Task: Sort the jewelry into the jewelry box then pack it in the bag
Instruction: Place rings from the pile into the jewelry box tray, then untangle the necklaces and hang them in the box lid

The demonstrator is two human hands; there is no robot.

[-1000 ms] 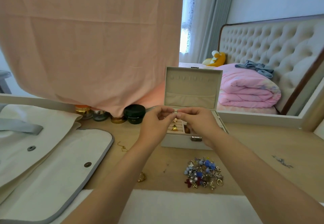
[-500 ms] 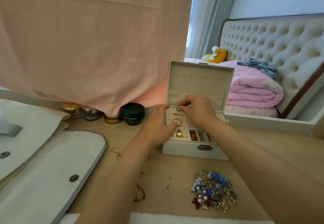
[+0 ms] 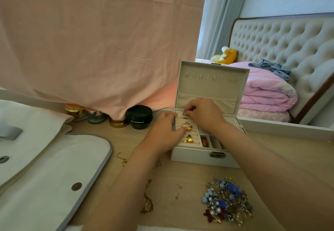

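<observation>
A white jewelry box (image 3: 200,155) stands open on the wooden table, its lid upright. Several rings sit in its ring rolls (image 3: 188,133). My right hand (image 3: 204,114) pinches a small silver ring (image 3: 184,113) at the back of the ring rolls. My left hand (image 3: 163,131) rests on the box's left edge, its fingertip touching the rolls near a gold ring. A pile of mixed jewelry (image 3: 226,200) with blue, pearl and red pieces lies in front of the box. The cream bag (image 3: 45,173) with grey trim lies flat at the left.
Gold chains (image 3: 122,158) and a gold pendant (image 3: 147,204) lie loose on the table between bag and box. Small jars (image 3: 139,116) stand behind, under a hanging pink cloth (image 3: 94,41). A bed with a folded pink quilt (image 3: 267,95) is beyond the table.
My right hand has carried the ring from in front of the box down to the back of the ring rolls. My left hand has dropped onto the box's left edge. The view has moved closer.
</observation>
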